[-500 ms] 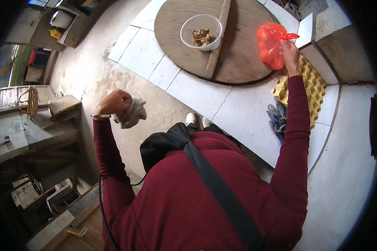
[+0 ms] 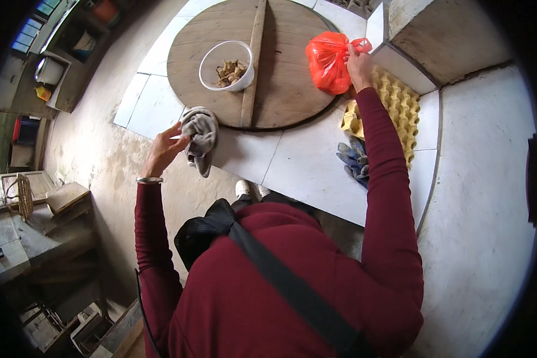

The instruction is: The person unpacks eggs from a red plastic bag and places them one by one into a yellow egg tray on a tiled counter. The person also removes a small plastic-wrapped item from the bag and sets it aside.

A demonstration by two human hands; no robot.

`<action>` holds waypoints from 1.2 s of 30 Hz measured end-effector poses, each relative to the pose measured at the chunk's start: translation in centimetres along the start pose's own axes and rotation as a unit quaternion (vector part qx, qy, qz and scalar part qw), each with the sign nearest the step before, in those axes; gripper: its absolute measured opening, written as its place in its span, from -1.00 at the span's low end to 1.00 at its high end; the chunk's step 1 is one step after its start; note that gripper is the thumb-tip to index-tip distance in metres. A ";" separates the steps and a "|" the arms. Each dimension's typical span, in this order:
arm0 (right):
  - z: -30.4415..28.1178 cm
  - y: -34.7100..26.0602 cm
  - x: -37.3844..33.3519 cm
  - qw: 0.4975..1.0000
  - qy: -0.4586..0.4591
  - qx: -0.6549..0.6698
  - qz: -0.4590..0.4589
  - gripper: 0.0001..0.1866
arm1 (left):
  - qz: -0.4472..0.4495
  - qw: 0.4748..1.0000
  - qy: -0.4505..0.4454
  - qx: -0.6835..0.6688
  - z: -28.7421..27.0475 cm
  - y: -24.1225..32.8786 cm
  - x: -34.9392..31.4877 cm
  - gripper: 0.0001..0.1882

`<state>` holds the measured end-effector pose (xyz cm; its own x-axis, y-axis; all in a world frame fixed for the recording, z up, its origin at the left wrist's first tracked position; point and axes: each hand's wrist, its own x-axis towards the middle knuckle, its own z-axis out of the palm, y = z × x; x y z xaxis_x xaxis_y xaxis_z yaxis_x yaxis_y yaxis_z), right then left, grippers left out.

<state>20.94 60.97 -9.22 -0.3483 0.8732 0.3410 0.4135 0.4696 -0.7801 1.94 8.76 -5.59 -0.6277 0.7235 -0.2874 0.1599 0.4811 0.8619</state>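
A crumpled grey cloth (image 2: 200, 134) lies at the counter's front edge, part of it hanging over. Beside it is my left hand (image 2: 166, 149), its fingers loosely apart and the tips at or very near the cloth. My right hand (image 2: 358, 68) is closed on the gathered neck of a red plastic bag (image 2: 328, 62). The bag bulges with rounded contents that I cannot make out. It is at the right edge of a round wooden lid (image 2: 221, 27). On the lid stands a clear plastic tub (image 2: 205, 65) holding brownish, dried-looking pieces (image 2: 231, 73).
Right of the lid, yellow egg trays (image 2: 394, 107) lie on the white tiled counter (image 2: 304, 155). Blue-grey work gloves (image 2: 355, 160) are by my right forearm. A raised tiled block (image 2: 447, 36) stands at the far right. Wooden furniture (image 2: 33, 221) lines the left side.
My left hand has moved forward to the counter edge, and its fingers have opened from the cloth, which now lies there. My right hand still grips the red bag. The view has shifted.
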 end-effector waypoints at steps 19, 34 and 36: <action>-7.5 -12.3 -9.4 0.952 0.003 0.305 -0.010 -0.85 | 0.172 0.978 -0.082 0.090 8.7 8.1 -0.4 -0.75; -11.5 -15.3 -24.7 0.950 -0.095 0.291 0.064 -0.88 | 0.354 0.925 -0.132 0.033 19.3 15.5 0.1 -0.43; -11.5 -15.2 -25.3 0.949 -0.102 0.290 0.065 -0.87 | 0.365 0.921 -0.122 0.053 19.7 15.5 0.0 -0.45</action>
<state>33.13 33.20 0.01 -0.5058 0.8478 0.1591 -0.0486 0.1561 -0.9865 19.43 25.96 -0.50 -0.1357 0.9569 0.2566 0.5541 -0.1414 0.8204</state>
